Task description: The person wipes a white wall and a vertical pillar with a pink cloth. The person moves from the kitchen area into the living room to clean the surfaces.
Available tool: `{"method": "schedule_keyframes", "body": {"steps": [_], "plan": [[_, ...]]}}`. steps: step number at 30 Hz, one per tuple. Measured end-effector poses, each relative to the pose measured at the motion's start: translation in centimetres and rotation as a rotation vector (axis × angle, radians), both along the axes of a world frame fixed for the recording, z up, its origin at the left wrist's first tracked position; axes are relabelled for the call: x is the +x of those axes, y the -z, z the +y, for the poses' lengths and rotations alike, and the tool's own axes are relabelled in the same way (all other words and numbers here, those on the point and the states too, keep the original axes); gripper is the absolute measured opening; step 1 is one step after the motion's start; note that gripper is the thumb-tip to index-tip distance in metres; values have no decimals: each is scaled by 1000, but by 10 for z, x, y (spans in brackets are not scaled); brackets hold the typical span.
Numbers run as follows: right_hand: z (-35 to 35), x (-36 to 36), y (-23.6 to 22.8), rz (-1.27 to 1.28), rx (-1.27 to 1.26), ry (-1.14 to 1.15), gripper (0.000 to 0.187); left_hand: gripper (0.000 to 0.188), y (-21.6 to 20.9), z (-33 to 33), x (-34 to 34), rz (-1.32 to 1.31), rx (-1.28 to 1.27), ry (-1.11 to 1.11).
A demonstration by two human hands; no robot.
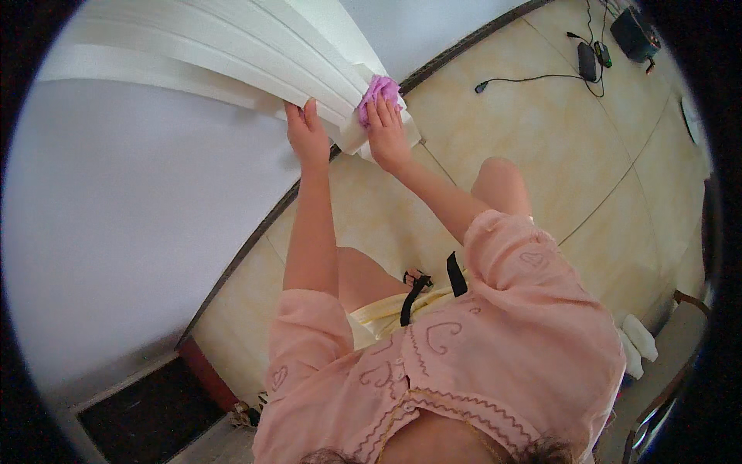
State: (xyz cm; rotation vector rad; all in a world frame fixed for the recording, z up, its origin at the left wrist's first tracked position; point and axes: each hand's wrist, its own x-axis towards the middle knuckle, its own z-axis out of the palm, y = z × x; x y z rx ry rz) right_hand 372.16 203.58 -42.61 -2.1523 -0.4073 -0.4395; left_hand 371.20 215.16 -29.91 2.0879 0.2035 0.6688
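A tall white piece with lengthwise ridges point(255, 54) stands against the wall, its foot on the floor; I cannot tell just what it is. My left hand point(308, 138) grips its near left edge, the fingers curled behind and partly hidden, the thumb on the front. Low on the right side, near the foot, my right hand point(388, 135) presses a crumpled pink-purple cloth point(379, 90) against the white surface. Its fingers lie over the cloth, slightly apart.
Cream tiles point(587, 147) cover the floor. A black power adapter point(587, 62) with cords lies at the far right, beside a dark box-shaped thing point(634, 35). A dark skirting point(255, 241) runs along the wall. At the lower right is a chair point(671, 352).
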Motion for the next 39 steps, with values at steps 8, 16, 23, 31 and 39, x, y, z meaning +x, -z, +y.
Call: {"method": "schedule_keyframes", "body": {"steps": [8,16,23,31,39], "plan": [[-19,28,-7,55,244,-84,44,56,-99,-9,-14,-374,1126,-88],[-23,119,-22,222,366,-475,44,62,-140,-5,54,-430,1553,-405],[-54,78,-36,308,351,-452,43,60,-139,1,51,-489,1516,-468],[-18,126,-15,5,459,-495,26,60,-138,-6,49,-532,1522,-428],[-30,85,18,270,492,-311,31,59,-142,-9,42,-532,1541,-445]]}}
